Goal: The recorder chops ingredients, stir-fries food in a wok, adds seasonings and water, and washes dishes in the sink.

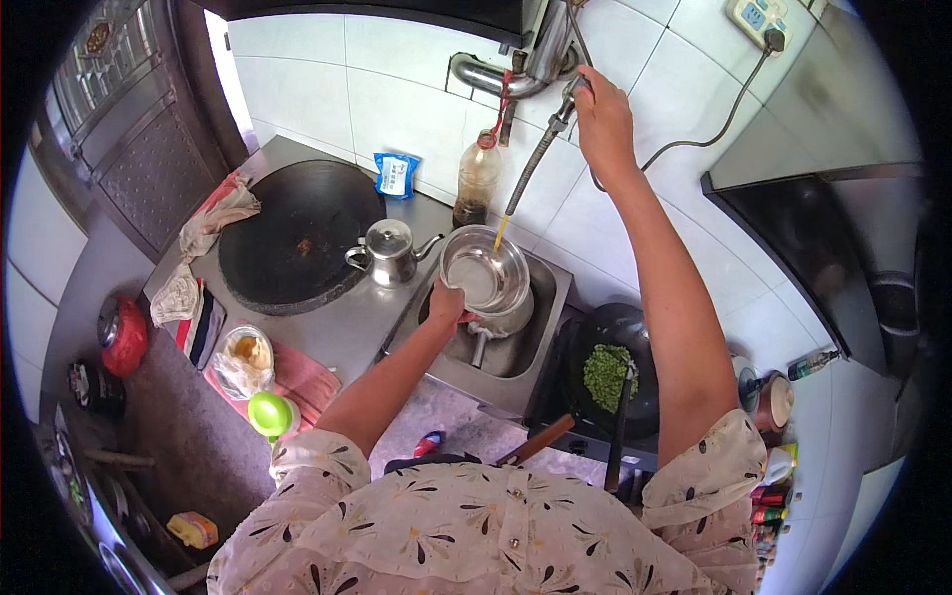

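Over the sink point(547, 327) my left hand point(446, 303) grips the near left rim of a shiny metal bowl point(476, 279). My right hand point(606, 123) is raised to the wall, its fingers around a metal tap point(571, 97). From this tap hangs a grey ribbed hose point(532, 169), which ends in a yellow tip point(501, 232) above the bowl's inside. Whether water runs from it is hard to tell. Beneath the bowl sits another metal vessel, mostly hidden, with a handle point(480, 349) pointing towards me.
A lidded metal teapot point(391, 253) and a wide black griddle point(297, 238) stand left of the sink. Behind the bowl hangs a plastic bottle point(477, 175) with dark contents. At right, a wok point(587, 335) holds chopped greens point(608, 375) and a spatula point(619, 431). A power cable point(714, 137) crosses the wall.
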Demonstrator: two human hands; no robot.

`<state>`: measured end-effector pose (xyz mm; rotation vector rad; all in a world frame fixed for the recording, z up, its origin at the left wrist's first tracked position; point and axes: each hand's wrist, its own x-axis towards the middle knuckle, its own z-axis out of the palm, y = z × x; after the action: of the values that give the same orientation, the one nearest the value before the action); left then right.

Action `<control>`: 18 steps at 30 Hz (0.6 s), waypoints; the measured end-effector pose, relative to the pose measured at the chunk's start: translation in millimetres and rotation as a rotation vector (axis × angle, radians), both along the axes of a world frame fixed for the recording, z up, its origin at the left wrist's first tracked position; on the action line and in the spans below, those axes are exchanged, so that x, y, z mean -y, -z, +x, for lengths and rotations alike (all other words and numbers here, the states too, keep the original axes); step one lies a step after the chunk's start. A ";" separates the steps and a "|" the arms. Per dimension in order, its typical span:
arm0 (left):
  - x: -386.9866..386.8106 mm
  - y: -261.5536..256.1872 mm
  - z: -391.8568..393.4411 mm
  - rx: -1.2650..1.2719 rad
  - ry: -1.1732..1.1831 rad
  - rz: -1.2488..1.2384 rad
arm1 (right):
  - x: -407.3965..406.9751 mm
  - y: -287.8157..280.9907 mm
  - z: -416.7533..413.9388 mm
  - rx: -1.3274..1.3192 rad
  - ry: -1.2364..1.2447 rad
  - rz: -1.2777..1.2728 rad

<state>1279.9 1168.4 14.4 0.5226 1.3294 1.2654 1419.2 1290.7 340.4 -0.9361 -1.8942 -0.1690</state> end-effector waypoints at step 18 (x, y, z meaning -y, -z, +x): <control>-15.4 5.8 -6.0 0.043 -0.004 0.115 | -6.6 8.1 -3.3 -0.079 -0.028 0.060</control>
<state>1273.9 1183.8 8.6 0.5700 1.2282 1.3547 1415.8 1297.3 332.3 -0.8639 -1.8188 -0.1688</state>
